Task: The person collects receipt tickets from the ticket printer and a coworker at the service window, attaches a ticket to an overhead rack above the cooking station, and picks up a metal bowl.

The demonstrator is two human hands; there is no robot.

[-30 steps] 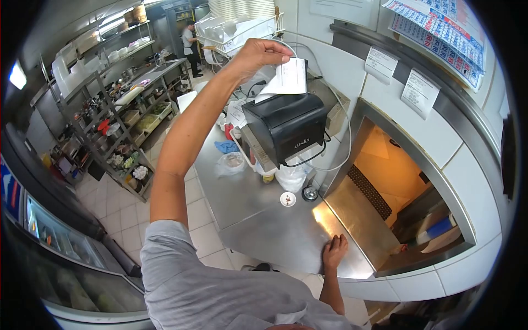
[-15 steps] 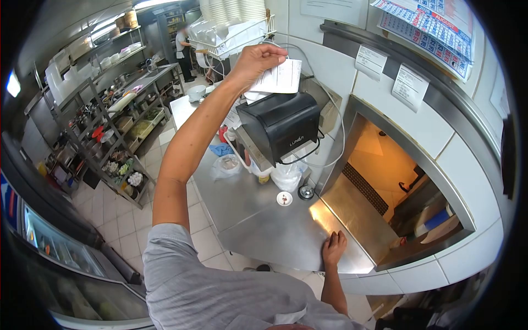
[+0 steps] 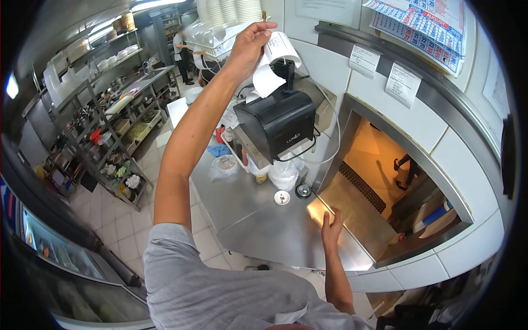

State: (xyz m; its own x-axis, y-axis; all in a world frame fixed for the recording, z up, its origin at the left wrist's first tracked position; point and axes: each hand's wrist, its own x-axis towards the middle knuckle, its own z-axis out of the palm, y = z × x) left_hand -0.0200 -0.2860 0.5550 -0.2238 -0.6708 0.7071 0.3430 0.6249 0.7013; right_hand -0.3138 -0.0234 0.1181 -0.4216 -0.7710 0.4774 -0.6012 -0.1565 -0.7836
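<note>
My left hand (image 3: pixel 250 48) is raised at the upper middle, its thumb and fingers closed on a curling strip of white receipt paper (image 3: pixel 279 48). The paper hangs above and behind a black printer (image 3: pixel 280 124). Near the counter's right edge is my right hand (image 3: pixel 331 228), fingers raised and apart, holding nothing. The steel counter (image 3: pixel 264 236) carries a small white dish (image 3: pixel 281 197) and a metal call bell (image 3: pixel 303 191) beyond that hand.
Plastic bags (image 3: pixel 284 175) lie below the printer. A pass-through window (image 3: pixel 396 165) opens on the right, with someone's feet beyond it. Receipts (image 3: pixel 403 83) and a calendar (image 3: pixel 429 33) hang above. A wire rack of bowls (image 3: pixel 234 14) stands behind; a distant person (image 3: pixel 180 55) stands at upper left.
My left hand has risen and moved left with the paper, which now curls more. My right hand has slid forward and its fingers have lifted. Feet have appeared beyond the window.
</note>
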